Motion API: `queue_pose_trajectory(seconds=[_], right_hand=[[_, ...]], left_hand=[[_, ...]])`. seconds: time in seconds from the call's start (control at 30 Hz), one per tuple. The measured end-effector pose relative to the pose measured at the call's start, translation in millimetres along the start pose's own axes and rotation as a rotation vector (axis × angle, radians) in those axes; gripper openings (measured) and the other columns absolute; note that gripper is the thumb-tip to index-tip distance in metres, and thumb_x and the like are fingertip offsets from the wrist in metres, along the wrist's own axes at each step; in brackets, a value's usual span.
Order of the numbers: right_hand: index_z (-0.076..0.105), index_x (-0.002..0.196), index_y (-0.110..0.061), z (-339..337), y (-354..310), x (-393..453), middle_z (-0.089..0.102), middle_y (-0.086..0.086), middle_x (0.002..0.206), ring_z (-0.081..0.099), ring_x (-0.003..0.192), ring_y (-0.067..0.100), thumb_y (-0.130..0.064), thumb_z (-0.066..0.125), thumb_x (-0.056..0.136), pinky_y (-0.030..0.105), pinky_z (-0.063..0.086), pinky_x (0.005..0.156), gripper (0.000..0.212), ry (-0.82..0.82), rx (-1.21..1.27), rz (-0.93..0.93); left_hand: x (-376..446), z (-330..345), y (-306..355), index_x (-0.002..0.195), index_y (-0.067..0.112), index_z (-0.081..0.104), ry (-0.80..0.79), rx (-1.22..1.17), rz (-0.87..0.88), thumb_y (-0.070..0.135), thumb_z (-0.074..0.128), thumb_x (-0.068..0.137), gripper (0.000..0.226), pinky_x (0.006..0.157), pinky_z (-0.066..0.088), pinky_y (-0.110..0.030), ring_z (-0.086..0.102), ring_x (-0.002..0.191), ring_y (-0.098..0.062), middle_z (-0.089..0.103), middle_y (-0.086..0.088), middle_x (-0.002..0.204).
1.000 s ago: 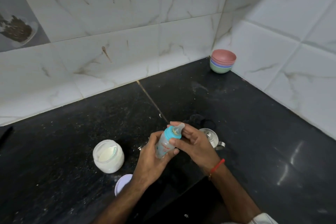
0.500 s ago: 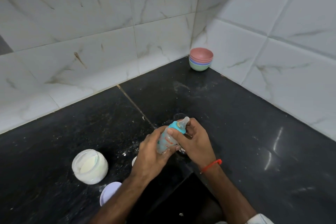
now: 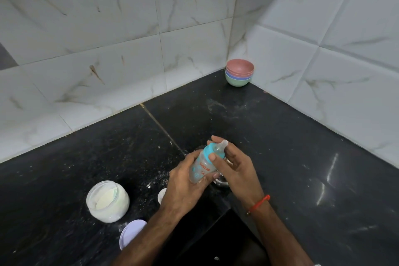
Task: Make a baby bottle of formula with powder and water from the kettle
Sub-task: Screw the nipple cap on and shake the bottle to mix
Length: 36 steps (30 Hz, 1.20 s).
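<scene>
A small clear baby bottle (image 3: 201,168) with a blue collar and a clear teat is tilted over the black counter. My left hand (image 3: 183,185) grips its body from below. My right hand (image 3: 235,166) curls its fingers and thumb round the blue collar at the top. An open glass jar of white powder (image 3: 108,200) stands to the left, with a scoop inside it. A steel vessel (image 3: 221,182) sits mostly hidden behind my hands.
The jar's white lid (image 3: 132,233) lies near the counter's front edge. A small white object (image 3: 161,195) peeks out beside my left wrist. Stacked coloured bowls (image 3: 239,72) stand in the tiled corner. White powder specks dot the black counter (image 3: 302,157).
The camera view has shifted, so the scene sits differently in frame. My hands hold the bottle as before, with my right fingers shifted slightly on the collar.
</scene>
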State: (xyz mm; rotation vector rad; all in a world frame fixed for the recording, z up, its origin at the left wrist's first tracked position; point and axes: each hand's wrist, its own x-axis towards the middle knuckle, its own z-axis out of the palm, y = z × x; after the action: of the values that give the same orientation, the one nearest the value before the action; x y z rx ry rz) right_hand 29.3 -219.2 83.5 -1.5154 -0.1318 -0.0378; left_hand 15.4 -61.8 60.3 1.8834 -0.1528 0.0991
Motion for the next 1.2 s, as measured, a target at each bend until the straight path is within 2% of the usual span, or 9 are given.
queue_pose_trajectory(seconds=[0.13, 0.3, 0.43, 0.53, 0.63, 0.77, 0.93, 1.07, 1.2], right_hand=[[0.071, 0.123, -0.021, -2.6, -0.3, 2.7, 0.076, -0.002, 0.113, 0.074, 0.106, 0.016, -0.028, 0.077, 0.087, 0.040, 0.064, 0.085, 0.037, 0.028, -0.094, 0.016], [0.069, 0.123, -0.015, -1.8, 2.8, 4.1, 0.076, 0.001, 0.114, 0.073, 0.109, 0.018, -0.029, 0.077, 0.085, 0.042, 0.063, 0.089, 0.041, 0.024, -0.093, -0.038], [0.067, 0.124, -0.014, -5.5, -5.9, 7.4, 0.076, 0.006, 0.116, 0.074, 0.107, 0.020, -0.022, 0.072, 0.087, 0.033, 0.060, 0.090, 0.037, 0.080, 0.042, -0.128], [0.068, 0.120, -0.013, -14.2, -15.1, 11.4, 0.077, 0.004, 0.112, 0.074, 0.105, 0.017, -0.019, 0.072, 0.086, 0.028, 0.059, 0.089, 0.035, 0.018, 0.037, -0.115], [0.070, 0.119, -0.010, -14.9, -11.0, 10.2, 0.077, 0.008, 0.114, 0.074, 0.107, 0.022, -0.022, 0.075, 0.085, 0.040, 0.060, 0.093, 0.037, -0.073, -0.030, -0.043], [0.069, 0.122, -0.010, -9.5, -4.0, 3.4, 0.076, 0.009, 0.115, 0.074, 0.109, 0.024, -0.025, 0.074, 0.087, 0.049, 0.060, 0.094, 0.038, -0.061, -0.048, -0.014], [0.062, 0.136, -0.009, -13.8, -3.6, -2.2, 0.068, 0.000, 0.135, 0.065, 0.125, 0.020, -0.011, 0.062, 0.101, 0.040, 0.057, 0.099, 0.035, -0.117, -0.047, -0.013], [0.066, 0.131, -0.009, -13.3, -6.8, -3.0, 0.072, -0.003, 0.129, 0.069, 0.120, 0.017, -0.010, 0.069, 0.093, 0.036, 0.059, 0.096, 0.039, -0.088, -0.010, -0.010], [0.068, 0.124, -0.008, -8.2, -2.0, -4.2, 0.074, 0.006, 0.122, 0.071, 0.115, 0.020, -0.016, 0.076, 0.084, 0.034, 0.061, 0.089, 0.041, -0.026, 0.009, -0.015]], left_hand=[[-1.7, -0.9, -1.9, 0.131, 0.039, 0.059, -0.015, -0.004, 0.002, 0.055, 0.081, 0.080, 0.057, 0.085, 0.063, -0.036, 0.072, 0.104, -0.009, 0.072, 0.015, 0.117], [-2.6, -3.7, -0.2, 0.130, 0.042, 0.059, -0.036, -0.022, 0.006, 0.053, 0.079, 0.078, 0.057, 0.084, 0.063, -0.033, 0.072, 0.104, -0.008, 0.071, 0.018, 0.117], [-0.9, -7.0, 2.6, 0.131, 0.042, 0.059, -0.067, -0.016, 0.013, 0.049, 0.080, 0.079, 0.056, 0.087, 0.060, -0.024, 0.070, 0.106, -0.004, 0.070, 0.023, 0.119], [-2.3, -8.7, 4.3, 0.127, 0.049, 0.057, -0.068, -0.034, 0.004, 0.049, 0.080, 0.079, 0.053, 0.085, 0.057, -0.017, 0.069, 0.106, -0.003, 0.070, 0.025, 0.119], [-5.7, -7.3, 4.1, 0.129, 0.046, 0.058, -0.066, -0.041, 0.009, 0.054, 0.081, 0.080, 0.054, 0.083, 0.059, -0.020, 0.072, 0.102, -0.007, 0.072, 0.020, 0.116], [-7.5, -4.1, 4.1, 0.132, 0.040, 0.059, -0.066, -0.055, 0.008, 0.049, 0.080, 0.080, 0.057, 0.083, 0.060, -0.022, 0.073, 0.102, -0.007, 0.073, 0.018, 0.115], [-9.1, -5.0, 5.4, 0.127, 0.049, 0.056, -0.049, -0.039, 0.014, 0.051, 0.079, 0.078, 0.054, 0.083, 0.059, -0.019, 0.072, 0.102, -0.003, 0.072, 0.024, 0.115], [-10.1, -4.9, 5.6, 0.128, 0.048, 0.055, -0.055, -0.031, 0.020, 0.049, 0.079, 0.079, 0.055, 0.084, 0.060, -0.020, 0.072, 0.102, -0.002, 0.071, 0.024, 0.116], [-12.3, -4.0, 6.7, 0.129, 0.047, 0.055, -0.051, -0.028, 0.028, 0.047, 0.079, 0.079, 0.055, 0.084, 0.059, -0.018, 0.071, 0.104, -0.001, 0.071, 0.026, 0.117]])
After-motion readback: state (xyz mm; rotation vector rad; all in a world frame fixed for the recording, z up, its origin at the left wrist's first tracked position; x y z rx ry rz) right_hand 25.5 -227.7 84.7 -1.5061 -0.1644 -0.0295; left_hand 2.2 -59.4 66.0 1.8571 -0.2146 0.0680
